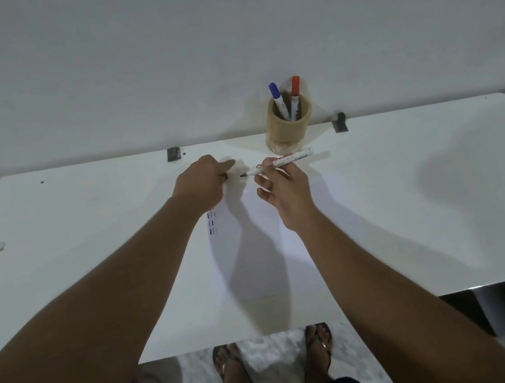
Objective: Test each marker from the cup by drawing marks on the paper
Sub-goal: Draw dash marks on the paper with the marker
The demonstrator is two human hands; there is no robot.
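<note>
Wooden cup [288, 122] holds a blue marker [275, 94] and a red one [295, 87]. Just in front of it the right hand [282, 187] pinches the uncapped marker [283, 161] in its fingertips, barrel level, dark tip pointing left at the nearby left hand [204, 183], whose fingers curl on something small and dark, probably the cap [225, 177]. Paper [254, 245] lies nearer the person than the cup, below both hands.
</note>
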